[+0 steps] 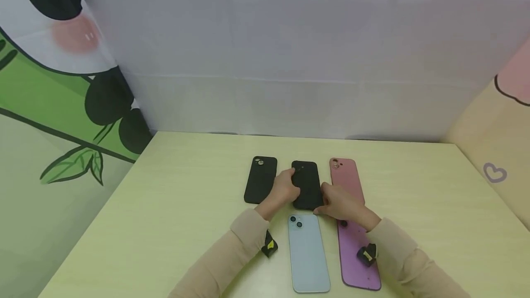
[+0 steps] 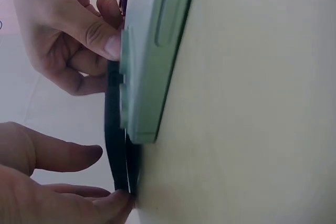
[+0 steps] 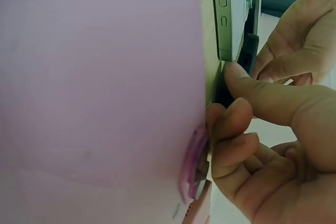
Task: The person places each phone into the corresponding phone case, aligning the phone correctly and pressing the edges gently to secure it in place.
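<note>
A black phone (image 1: 307,185) lies in the middle of the far row of phones, between both hands. My left hand (image 1: 285,188) holds its left edge, with thumb and forefinger at that side. My right hand (image 1: 340,202) grips its near right corner; in the right wrist view the thumb (image 3: 239,74) and curled fingers meet around it. Seen side-on in the left wrist view, the black phone (image 2: 112,124) is tilted slightly, with a thin light slit beneath. Just nearer lies a light blue phone (image 1: 308,254), back up, partly hiding the black phone in both wrist views.
Another black phone (image 1: 260,180) lies left of my left hand. A pink phone (image 1: 348,177) lies beyond my right hand, and a purple phone (image 1: 359,263) is under my right wrist. The pale yellow table (image 1: 186,187) ends at a grey-white backdrop (image 1: 290,59).
</note>
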`<control>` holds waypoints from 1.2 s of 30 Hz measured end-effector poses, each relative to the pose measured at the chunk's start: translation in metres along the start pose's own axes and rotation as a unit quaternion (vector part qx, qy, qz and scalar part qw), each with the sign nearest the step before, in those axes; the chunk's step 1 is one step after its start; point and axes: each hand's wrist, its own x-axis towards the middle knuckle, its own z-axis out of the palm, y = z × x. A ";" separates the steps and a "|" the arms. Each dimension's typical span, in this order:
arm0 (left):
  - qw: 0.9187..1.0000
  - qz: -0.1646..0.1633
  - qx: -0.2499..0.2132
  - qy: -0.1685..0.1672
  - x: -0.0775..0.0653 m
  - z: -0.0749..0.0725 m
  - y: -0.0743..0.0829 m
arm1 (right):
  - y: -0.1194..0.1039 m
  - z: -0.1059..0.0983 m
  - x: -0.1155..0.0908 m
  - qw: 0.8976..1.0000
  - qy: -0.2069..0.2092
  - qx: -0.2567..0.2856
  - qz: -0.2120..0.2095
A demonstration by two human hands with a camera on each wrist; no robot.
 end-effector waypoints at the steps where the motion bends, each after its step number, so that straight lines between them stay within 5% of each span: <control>1: 1.000 0.002 0.010 -0.004 -0.001 0.000 0.000 | 0.000 0.000 0.000 1.000 0.001 0.000 -0.002; 18: 0.999 0.015 0.007 -0.038 -0.008 0.000 0.002 | -0.003 -0.001 0.001 1.000 -0.004 0.018 0.015; 27: 0.998 0.060 0.034 -0.010 -0.016 -0.013 0.002 | 0.000 -0.005 0.000 0.998 -0.012 0.024 0.060; 36: 0.991 0.074 0.096 0.054 -0.022 -0.036 -0.003 | -0.002 -0.012 -0.010 0.998 0.025 0.054 -0.001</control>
